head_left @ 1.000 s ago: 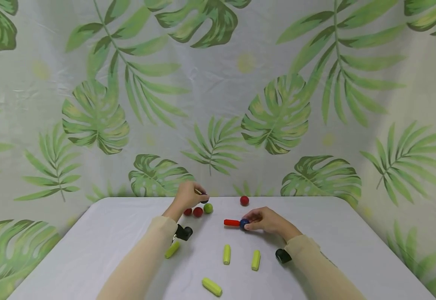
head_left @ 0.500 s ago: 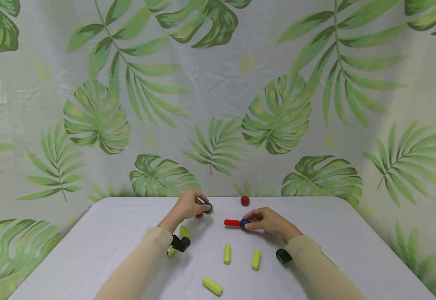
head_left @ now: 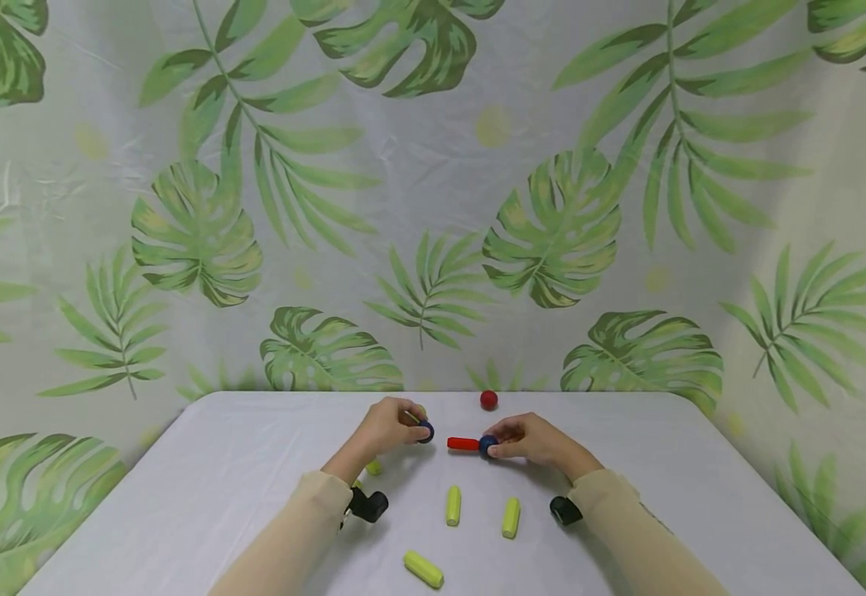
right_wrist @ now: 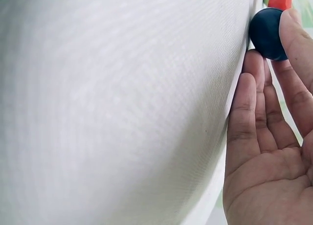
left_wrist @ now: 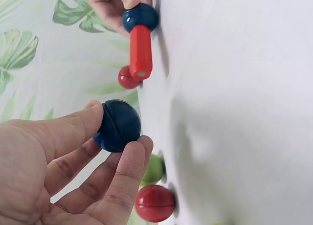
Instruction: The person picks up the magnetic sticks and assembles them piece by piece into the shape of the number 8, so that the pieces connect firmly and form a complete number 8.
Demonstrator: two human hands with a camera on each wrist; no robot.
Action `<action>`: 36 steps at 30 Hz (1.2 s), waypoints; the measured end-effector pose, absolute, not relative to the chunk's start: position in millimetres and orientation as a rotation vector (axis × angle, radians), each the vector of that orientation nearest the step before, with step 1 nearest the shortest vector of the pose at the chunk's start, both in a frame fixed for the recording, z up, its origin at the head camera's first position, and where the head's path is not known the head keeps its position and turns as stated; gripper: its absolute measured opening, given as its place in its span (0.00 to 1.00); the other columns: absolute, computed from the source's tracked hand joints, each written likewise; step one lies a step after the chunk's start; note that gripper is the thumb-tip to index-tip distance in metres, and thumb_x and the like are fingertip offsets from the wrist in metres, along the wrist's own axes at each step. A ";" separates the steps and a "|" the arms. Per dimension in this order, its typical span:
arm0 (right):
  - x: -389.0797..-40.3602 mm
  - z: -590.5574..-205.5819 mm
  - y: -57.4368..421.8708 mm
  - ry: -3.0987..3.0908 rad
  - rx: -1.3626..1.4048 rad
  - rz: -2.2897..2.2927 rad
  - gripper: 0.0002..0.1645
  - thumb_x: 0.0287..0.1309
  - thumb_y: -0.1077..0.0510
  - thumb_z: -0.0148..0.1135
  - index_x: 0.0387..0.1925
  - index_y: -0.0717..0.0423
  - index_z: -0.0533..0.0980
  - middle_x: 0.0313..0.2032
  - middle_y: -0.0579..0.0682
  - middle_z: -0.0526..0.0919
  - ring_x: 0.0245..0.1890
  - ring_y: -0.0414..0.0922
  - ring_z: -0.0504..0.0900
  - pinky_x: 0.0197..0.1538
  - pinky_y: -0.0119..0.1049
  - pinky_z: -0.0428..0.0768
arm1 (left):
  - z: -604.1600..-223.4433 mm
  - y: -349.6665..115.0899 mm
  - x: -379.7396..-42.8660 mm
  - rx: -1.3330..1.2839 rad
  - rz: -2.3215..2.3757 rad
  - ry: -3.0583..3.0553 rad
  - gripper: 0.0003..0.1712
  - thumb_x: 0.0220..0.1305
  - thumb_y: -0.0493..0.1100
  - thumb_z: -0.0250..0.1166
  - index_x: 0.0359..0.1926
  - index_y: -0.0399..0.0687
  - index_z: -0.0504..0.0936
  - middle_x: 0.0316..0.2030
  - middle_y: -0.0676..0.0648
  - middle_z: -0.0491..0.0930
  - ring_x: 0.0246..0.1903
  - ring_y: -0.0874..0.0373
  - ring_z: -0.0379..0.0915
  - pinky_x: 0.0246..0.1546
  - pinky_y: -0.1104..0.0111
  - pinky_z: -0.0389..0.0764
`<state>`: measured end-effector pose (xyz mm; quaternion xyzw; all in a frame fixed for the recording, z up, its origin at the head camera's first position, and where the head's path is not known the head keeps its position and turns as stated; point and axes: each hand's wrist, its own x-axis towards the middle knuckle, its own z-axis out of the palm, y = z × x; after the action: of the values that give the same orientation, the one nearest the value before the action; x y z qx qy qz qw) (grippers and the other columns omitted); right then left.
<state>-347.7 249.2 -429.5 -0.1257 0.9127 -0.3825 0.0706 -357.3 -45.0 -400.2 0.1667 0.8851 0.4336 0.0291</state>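
My left hand (head_left: 391, 425) pinches a dark blue ball (left_wrist: 120, 125) between thumb and fingers; a groove runs round the ball. To its right, my right hand (head_left: 532, 439) holds a second blue ball (head_left: 488, 446) by thumb and fingertips. A red stick (head_left: 463, 444) is joined to that second ball and points left, toward the left hand's ball. The two are apart. In the left wrist view the stick's free end shows a small greenish spot. Behind the left hand, a green ball (left_wrist: 153, 168) and a red ball (left_wrist: 155, 203) lie on the table.
Another red ball (head_left: 488, 400) lies by the table's back edge. Nearer me lie yellow-green sticks: one in the middle (head_left: 453, 506), another stick to its right (head_left: 511, 517) and a third stick at the front (head_left: 424, 569). More yellow-green pieces are partly hidden by my left arm.
My left hand has carried its blue ball right and toward me, closer to the red stick's free end. The right hand and its ball with the stick have stayed nearly still.
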 end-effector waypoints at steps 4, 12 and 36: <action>-347.0 -430.0 249.9 2.747 -0.381 -1.156 0.22 0.65 0.52 0.77 0.57 0.56 0.86 0.49 0.49 0.89 0.47 0.44 0.80 0.59 0.44 0.81 | -405.2 -40.1 -356.3 0.518 1.329 2.731 0.10 0.65 0.39 0.78 0.45 0.42 0.89 0.38 0.45 0.90 0.33 0.59 0.86 0.39 0.69 0.84; -346.0 -429.2 249.2 2.744 -0.376 -1.175 0.22 0.65 0.53 0.77 0.56 0.56 0.86 0.48 0.48 0.89 0.46 0.43 0.80 0.60 0.47 0.82 | -411.8 -33.0 -352.6 0.493 1.301 2.749 0.10 0.65 0.40 0.78 0.46 0.44 0.90 0.37 0.46 0.87 0.32 0.60 0.81 0.36 0.70 0.78; -345.9 -429.1 249.3 2.748 -0.409 -1.161 0.21 0.65 0.53 0.77 0.56 0.57 0.86 0.48 0.49 0.90 0.46 0.43 0.81 0.57 0.43 0.81 | -414.8 -23.6 -349.0 0.536 1.281 2.736 0.09 0.65 0.39 0.77 0.45 0.43 0.89 0.33 0.48 0.88 0.28 0.59 0.84 0.30 0.72 0.77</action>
<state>-345.9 249.3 -429.1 -0.1354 0.9107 -0.3848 0.0654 -349.0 -23.6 -414.8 0.1745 0.8911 0.4172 0.0367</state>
